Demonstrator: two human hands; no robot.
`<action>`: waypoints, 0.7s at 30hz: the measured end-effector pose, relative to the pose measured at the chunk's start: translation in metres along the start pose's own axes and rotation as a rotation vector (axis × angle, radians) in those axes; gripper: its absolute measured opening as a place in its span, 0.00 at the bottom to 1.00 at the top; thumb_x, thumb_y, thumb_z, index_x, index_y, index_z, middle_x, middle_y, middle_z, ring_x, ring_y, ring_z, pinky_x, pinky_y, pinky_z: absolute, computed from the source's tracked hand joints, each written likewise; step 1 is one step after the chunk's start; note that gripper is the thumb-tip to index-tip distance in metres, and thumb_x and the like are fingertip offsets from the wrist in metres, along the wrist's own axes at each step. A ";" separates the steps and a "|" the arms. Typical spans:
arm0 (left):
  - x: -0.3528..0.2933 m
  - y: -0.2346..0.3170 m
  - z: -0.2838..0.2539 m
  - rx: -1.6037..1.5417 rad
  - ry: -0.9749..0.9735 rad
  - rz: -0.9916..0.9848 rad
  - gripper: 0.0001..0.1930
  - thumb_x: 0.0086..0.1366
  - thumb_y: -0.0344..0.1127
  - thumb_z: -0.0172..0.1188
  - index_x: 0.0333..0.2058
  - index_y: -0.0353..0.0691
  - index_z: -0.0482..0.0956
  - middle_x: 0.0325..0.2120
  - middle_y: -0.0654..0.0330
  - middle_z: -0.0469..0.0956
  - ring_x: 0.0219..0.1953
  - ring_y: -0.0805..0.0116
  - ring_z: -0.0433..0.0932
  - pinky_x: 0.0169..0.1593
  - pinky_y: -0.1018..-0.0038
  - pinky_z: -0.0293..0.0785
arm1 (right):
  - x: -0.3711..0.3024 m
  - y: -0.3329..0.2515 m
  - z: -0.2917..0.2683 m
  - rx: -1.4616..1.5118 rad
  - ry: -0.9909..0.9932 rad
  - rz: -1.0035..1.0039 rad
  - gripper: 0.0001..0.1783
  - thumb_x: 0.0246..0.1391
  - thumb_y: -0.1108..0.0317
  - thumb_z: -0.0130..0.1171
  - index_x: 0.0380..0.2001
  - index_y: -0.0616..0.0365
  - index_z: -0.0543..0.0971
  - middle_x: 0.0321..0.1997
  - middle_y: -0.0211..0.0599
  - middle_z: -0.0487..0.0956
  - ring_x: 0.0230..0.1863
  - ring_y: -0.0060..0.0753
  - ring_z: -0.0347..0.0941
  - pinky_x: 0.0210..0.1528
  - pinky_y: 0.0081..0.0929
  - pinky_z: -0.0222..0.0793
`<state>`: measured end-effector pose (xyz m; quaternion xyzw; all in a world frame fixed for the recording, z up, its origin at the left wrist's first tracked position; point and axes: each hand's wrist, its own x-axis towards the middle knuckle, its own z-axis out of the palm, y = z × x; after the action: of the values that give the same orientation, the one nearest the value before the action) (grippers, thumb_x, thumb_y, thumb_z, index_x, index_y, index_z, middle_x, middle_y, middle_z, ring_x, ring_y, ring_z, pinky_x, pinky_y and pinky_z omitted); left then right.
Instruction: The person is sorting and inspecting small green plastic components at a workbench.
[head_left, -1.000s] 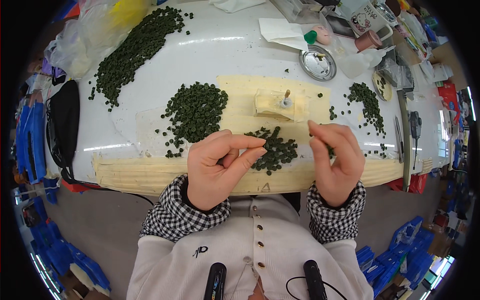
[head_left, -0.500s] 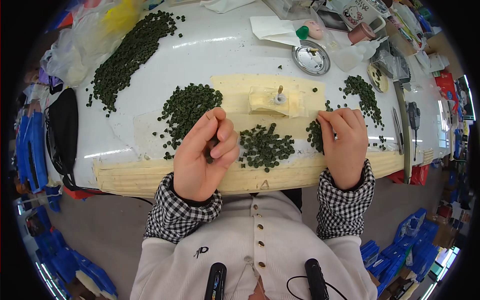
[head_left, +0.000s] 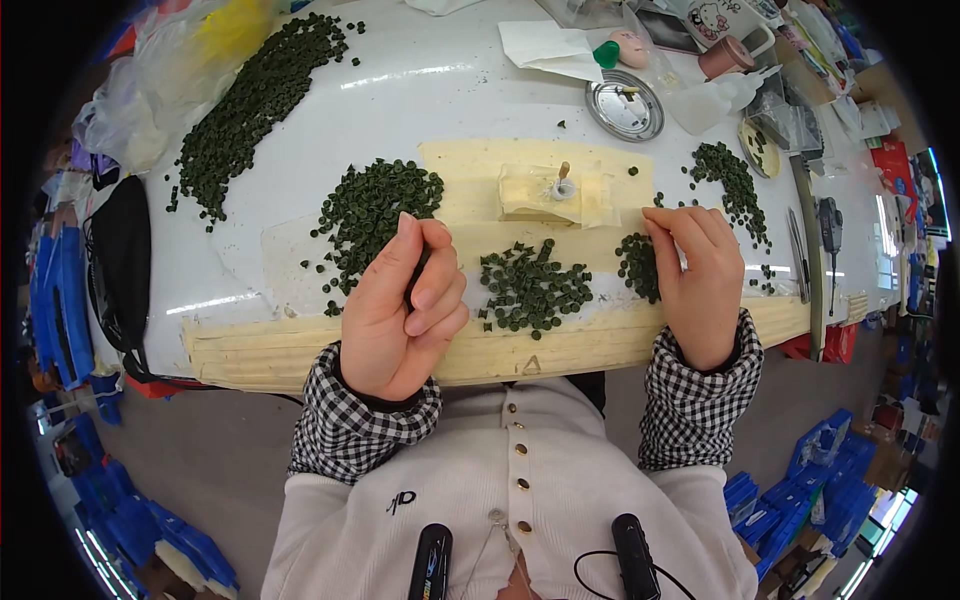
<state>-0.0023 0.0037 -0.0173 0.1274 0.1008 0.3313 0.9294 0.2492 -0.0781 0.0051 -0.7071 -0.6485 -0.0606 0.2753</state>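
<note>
My left hand (head_left: 400,310) is raised palm-up in front of a heap of small dark green caps (head_left: 378,210). Its fingers curl inward, and something dark shows between them, too hidden to make out. Over on the right, my right hand (head_left: 700,280) pinches thumb and forefinger together beside a smaller group of caps (head_left: 638,266); anything at the tips is too small to name. Between the hands lies another loose pile of caps (head_left: 535,290). Behind it, a tape-wrapped block (head_left: 530,200) carries a white ring with a short wooden peg (head_left: 564,172) standing up.
A long heap of caps (head_left: 255,110) spreads at the far left by plastic bags (head_left: 150,100). More caps (head_left: 730,185) lie at right, near tweezers (head_left: 797,250) and a dark-handled tool (head_left: 830,235). A round metal lid (head_left: 625,108) and white paper (head_left: 548,50) lie at the back.
My right hand has shifted slightly to the right, away from the small group of caps. My left hand has turned a little, its thumb and fingers moving slightly left.
</note>
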 end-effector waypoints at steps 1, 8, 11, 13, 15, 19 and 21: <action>0.000 0.000 0.002 0.013 0.003 -0.004 0.15 0.73 0.41 0.37 0.43 0.38 0.71 0.21 0.68 0.63 0.19 0.83 0.55 0.20 0.85 0.53 | 0.001 0.001 -0.002 0.028 -0.016 -0.009 0.05 0.45 0.76 0.61 0.28 0.62 0.78 0.26 0.37 0.74 0.30 0.40 0.69 0.34 0.33 0.65; 0.003 -0.005 0.024 0.131 0.240 0.041 0.18 0.72 0.38 0.41 0.52 0.31 0.68 0.26 0.68 0.63 0.26 0.82 0.58 0.26 0.85 0.58 | 0.000 0.005 -0.001 -0.035 -0.057 -0.058 0.05 0.44 0.75 0.61 0.28 0.62 0.77 0.26 0.36 0.74 0.30 0.40 0.69 0.34 0.33 0.65; 0.003 -0.005 0.025 0.174 0.227 0.048 0.17 0.71 0.35 0.44 0.53 0.31 0.67 0.28 0.67 0.66 0.27 0.82 0.59 0.27 0.85 0.59 | -0.002 0.006 0.000 -0.053 -0.043 -0.067 0.06 0.43 0.75 0.61 0.28 0.61 0.77 0.26 0.35 0.74 0.30 0.39 0.69 0.34 0.33 0.65; 0.000 -0.004 0.016 0.166 0.193 0.049 0.16 0.70 0.34 0.46 0.52 0.31 0.68 0.29 0.66 0.68 0.26 0.83 0.59 0.27 0.86 0.58 | 0.000 0.005 -0.002 -0.056 -0.045 -0.088 0.05 0.44 0.75 0.61 0.27 0.61 0.77 0.26 0.36 0.74 0.29 0.39 0.69 0.33 0.32 0.66; -0.002 -0.003 0.005 0.118 0.117 0.035 0.16 0.70 0.34 0.47 0.51 0.32 0.69 0.30 0.66 0.70 0.24 0.83 0.58 0.26 0.86 0.58 | 0.000 0.004 -0.003 -0.004 -0.014 -0.039 0.05 0.45 0.77 0.61 0.27 0.62 0.76 0.26 0.37 0.75 0.29 0.37 0.71 0.32 0.30 0.67; -0.005 -0.001 0.001 0.155 0.068 -0.021 0.16 0.71 0.36 0.45 0.52 0.35 0.69 0.30 0.66 0.68 0.22 0.84 0.55 0.24 0.87 0.57 | -0.004 -0.007 -0.005 0.303 0.052 0.172 0.05 0.46 0.80 0.59 0.29 0.64 0.77 0.27 0.38 0.78 0.28 0.28 0.75 0.32 0.21 0.69; -0.004 -0.004 0.006 0.213 0.100 -0.024 0.16 0.71 0.35 0.45 0.52 0.34 0.69 0.32 0.65 0.69 0.22 0.84 0.55 0.24 0.87 0.56 | -0.007 -0.013 -0.006 0.461 0.041 0.207 0.06 0.46 0.82 0.59 0.31 0.65 0.77 0.28 0.37 0.79 0.28 0.24 0.75 0.33 0.18 0.70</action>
<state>-0.0013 -0.0025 -0.0127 0.2078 0.1831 0.3133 0.9084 0.2379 -0.0865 0.0111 -0.6870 -0.5637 0.1032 0.4469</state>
